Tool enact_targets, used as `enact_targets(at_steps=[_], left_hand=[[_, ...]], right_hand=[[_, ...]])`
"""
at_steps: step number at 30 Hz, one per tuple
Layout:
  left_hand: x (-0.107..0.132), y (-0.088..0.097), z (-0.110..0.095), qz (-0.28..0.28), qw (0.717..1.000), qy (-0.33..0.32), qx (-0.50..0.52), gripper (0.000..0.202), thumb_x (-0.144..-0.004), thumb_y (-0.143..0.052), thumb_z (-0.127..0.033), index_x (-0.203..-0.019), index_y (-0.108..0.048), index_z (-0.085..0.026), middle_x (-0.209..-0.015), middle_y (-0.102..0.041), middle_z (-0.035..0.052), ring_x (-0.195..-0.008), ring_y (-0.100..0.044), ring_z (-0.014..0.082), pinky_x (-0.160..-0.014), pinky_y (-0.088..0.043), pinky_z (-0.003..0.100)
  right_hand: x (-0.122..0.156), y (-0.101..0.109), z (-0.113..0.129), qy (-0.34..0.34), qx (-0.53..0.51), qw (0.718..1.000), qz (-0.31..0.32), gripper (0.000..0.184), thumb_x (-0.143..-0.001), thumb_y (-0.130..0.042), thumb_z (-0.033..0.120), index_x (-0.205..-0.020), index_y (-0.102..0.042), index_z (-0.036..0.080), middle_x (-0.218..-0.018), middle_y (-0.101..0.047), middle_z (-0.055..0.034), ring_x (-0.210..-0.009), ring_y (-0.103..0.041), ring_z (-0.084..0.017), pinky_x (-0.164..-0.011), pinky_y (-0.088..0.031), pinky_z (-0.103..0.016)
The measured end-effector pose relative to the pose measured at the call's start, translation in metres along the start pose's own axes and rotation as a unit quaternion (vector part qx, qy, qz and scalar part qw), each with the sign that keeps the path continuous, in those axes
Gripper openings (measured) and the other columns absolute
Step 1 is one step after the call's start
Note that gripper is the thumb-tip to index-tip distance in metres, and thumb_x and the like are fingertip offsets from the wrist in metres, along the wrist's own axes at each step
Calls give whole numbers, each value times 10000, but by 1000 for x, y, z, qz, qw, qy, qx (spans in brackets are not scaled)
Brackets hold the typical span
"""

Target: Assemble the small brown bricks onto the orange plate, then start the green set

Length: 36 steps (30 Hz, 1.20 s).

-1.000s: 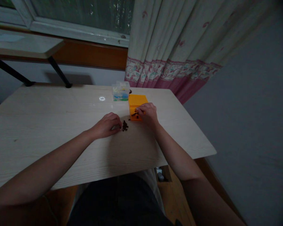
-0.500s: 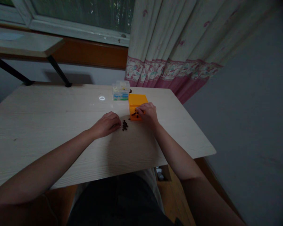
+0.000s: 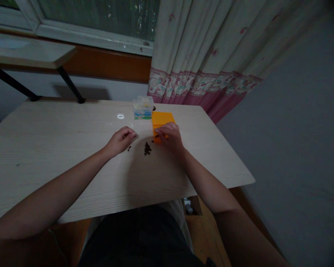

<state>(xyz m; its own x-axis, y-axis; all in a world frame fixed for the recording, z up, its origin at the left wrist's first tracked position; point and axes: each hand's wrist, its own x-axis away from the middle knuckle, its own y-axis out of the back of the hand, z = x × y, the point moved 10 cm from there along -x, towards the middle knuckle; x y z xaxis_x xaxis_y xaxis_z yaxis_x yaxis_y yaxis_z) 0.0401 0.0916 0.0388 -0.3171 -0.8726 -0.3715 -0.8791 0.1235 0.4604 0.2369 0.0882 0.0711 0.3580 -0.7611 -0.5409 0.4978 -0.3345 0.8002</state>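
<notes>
My left hand [image 3: 120,141] is just above the table, left of a small pile of dark brown bean-like pieces [image 3: 147,149]. Its thumb and fingers are pinched together; what they hold, if anything, is too small to make out. A few loose dark pieces [image 3: 129,148] lie close below it. My right hand [image 3: 171,138] is over the near part of an orange box [image 3: 163,118], thumb and fingertips together. Whatever is between them cannot be made out. Some dark pieces show in the near part of the box, partly hidden by this hand.
A clear plastic case [image 3: 143,108] with blue and green contents stands behind the box, to its left. The pale wooden table [image 3: 72,159] ends at a right corner near the wall. A raised shelf [image 3: 30,52] on black legs stands at back left; a curtain [image 3: 200,81] hangs behind.
My left hand has moved left and slightly away from me, off the pile, and the loose pieces below it now show. My right hand has shifted slightly left over the box.
</notes>
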Motion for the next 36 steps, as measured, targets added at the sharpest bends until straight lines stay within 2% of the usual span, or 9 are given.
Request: enact_targets(at_steps=[4, 8, 14, 19, 26, 36], left_hand=[[-1, 3, 6, -11, 999, 36, 33, 282, -918, -504, -436, -866, -588, -171, -800, -584, 28, -763, -530, 147, -726, -428, 282], [-3, 3, 8, -11, 998, 43, 34, 282, -910, -513, -431, -859, -596, -167, -794, -583, 25, -754, -527, 142, -714, -429, 276], [-1, -7, 13, 10, 994, 64, 90, 278, -895, -544, -440, -844, -568, -168, -710, -556, 4, -591, -496, 106, -538, -411, 221], [4, -16, 12, 41, 989, 92, 109, 316, -895, -557, -481, -872, -575, -166, -637, -532, -20, -457, -470, 82, -416, -379, 197], [3, -15, 5, 39, 992, 80, 91, 334, -899, -561, -481, -835, -593, -155, -678, -554, -4, -460, -490, 68, -409, -402, 186], [3, -17, 13, 46, 992, 83, 82, 362, -890, -564, -507, -802, -585, -157, -686, -527, -5, -453, -471, 70, -370, -379, 181]], right_hand=[[0, -5, 21, 24, -12, 1000, 14, 340, -990, -424, 419, -1043, -726, 271, -924, -713, -27, -927, -582, -188, -877, -357, -350], [1, -10, 44, 54, -4, 998, 13, 313, -989, -440, 426, -1105, -703, 303, -953, -706, -24, -949, -559, -194, -877, -347, -358], [4, -26, 67, 93, 31, 995, 35, 307, -971, -483, 443, -1187, -664, 323, -1025, -686, -35, -1030, -526, -207, -961, -323, -387], [7, -26, 71, 103, 42, 993, 30, 294, -975, -479, 428, -1187, -660, 335, -1005, -673, -37, -1062, -507, -212, -989, -299, -384], [8, -29, 70, 99, 50, 994, 21, 290, -979, -472, 428, -1153, -683, 330, -973, -689, -28, -1033, -514, -208, -985, -295, -385], [5, -25, 73, 82, 48, 995, 17, 274, -976, -489, 420, -1035, -731, 305, -882, -713, -21, -912, -550, -189, -908, -312, -381]])
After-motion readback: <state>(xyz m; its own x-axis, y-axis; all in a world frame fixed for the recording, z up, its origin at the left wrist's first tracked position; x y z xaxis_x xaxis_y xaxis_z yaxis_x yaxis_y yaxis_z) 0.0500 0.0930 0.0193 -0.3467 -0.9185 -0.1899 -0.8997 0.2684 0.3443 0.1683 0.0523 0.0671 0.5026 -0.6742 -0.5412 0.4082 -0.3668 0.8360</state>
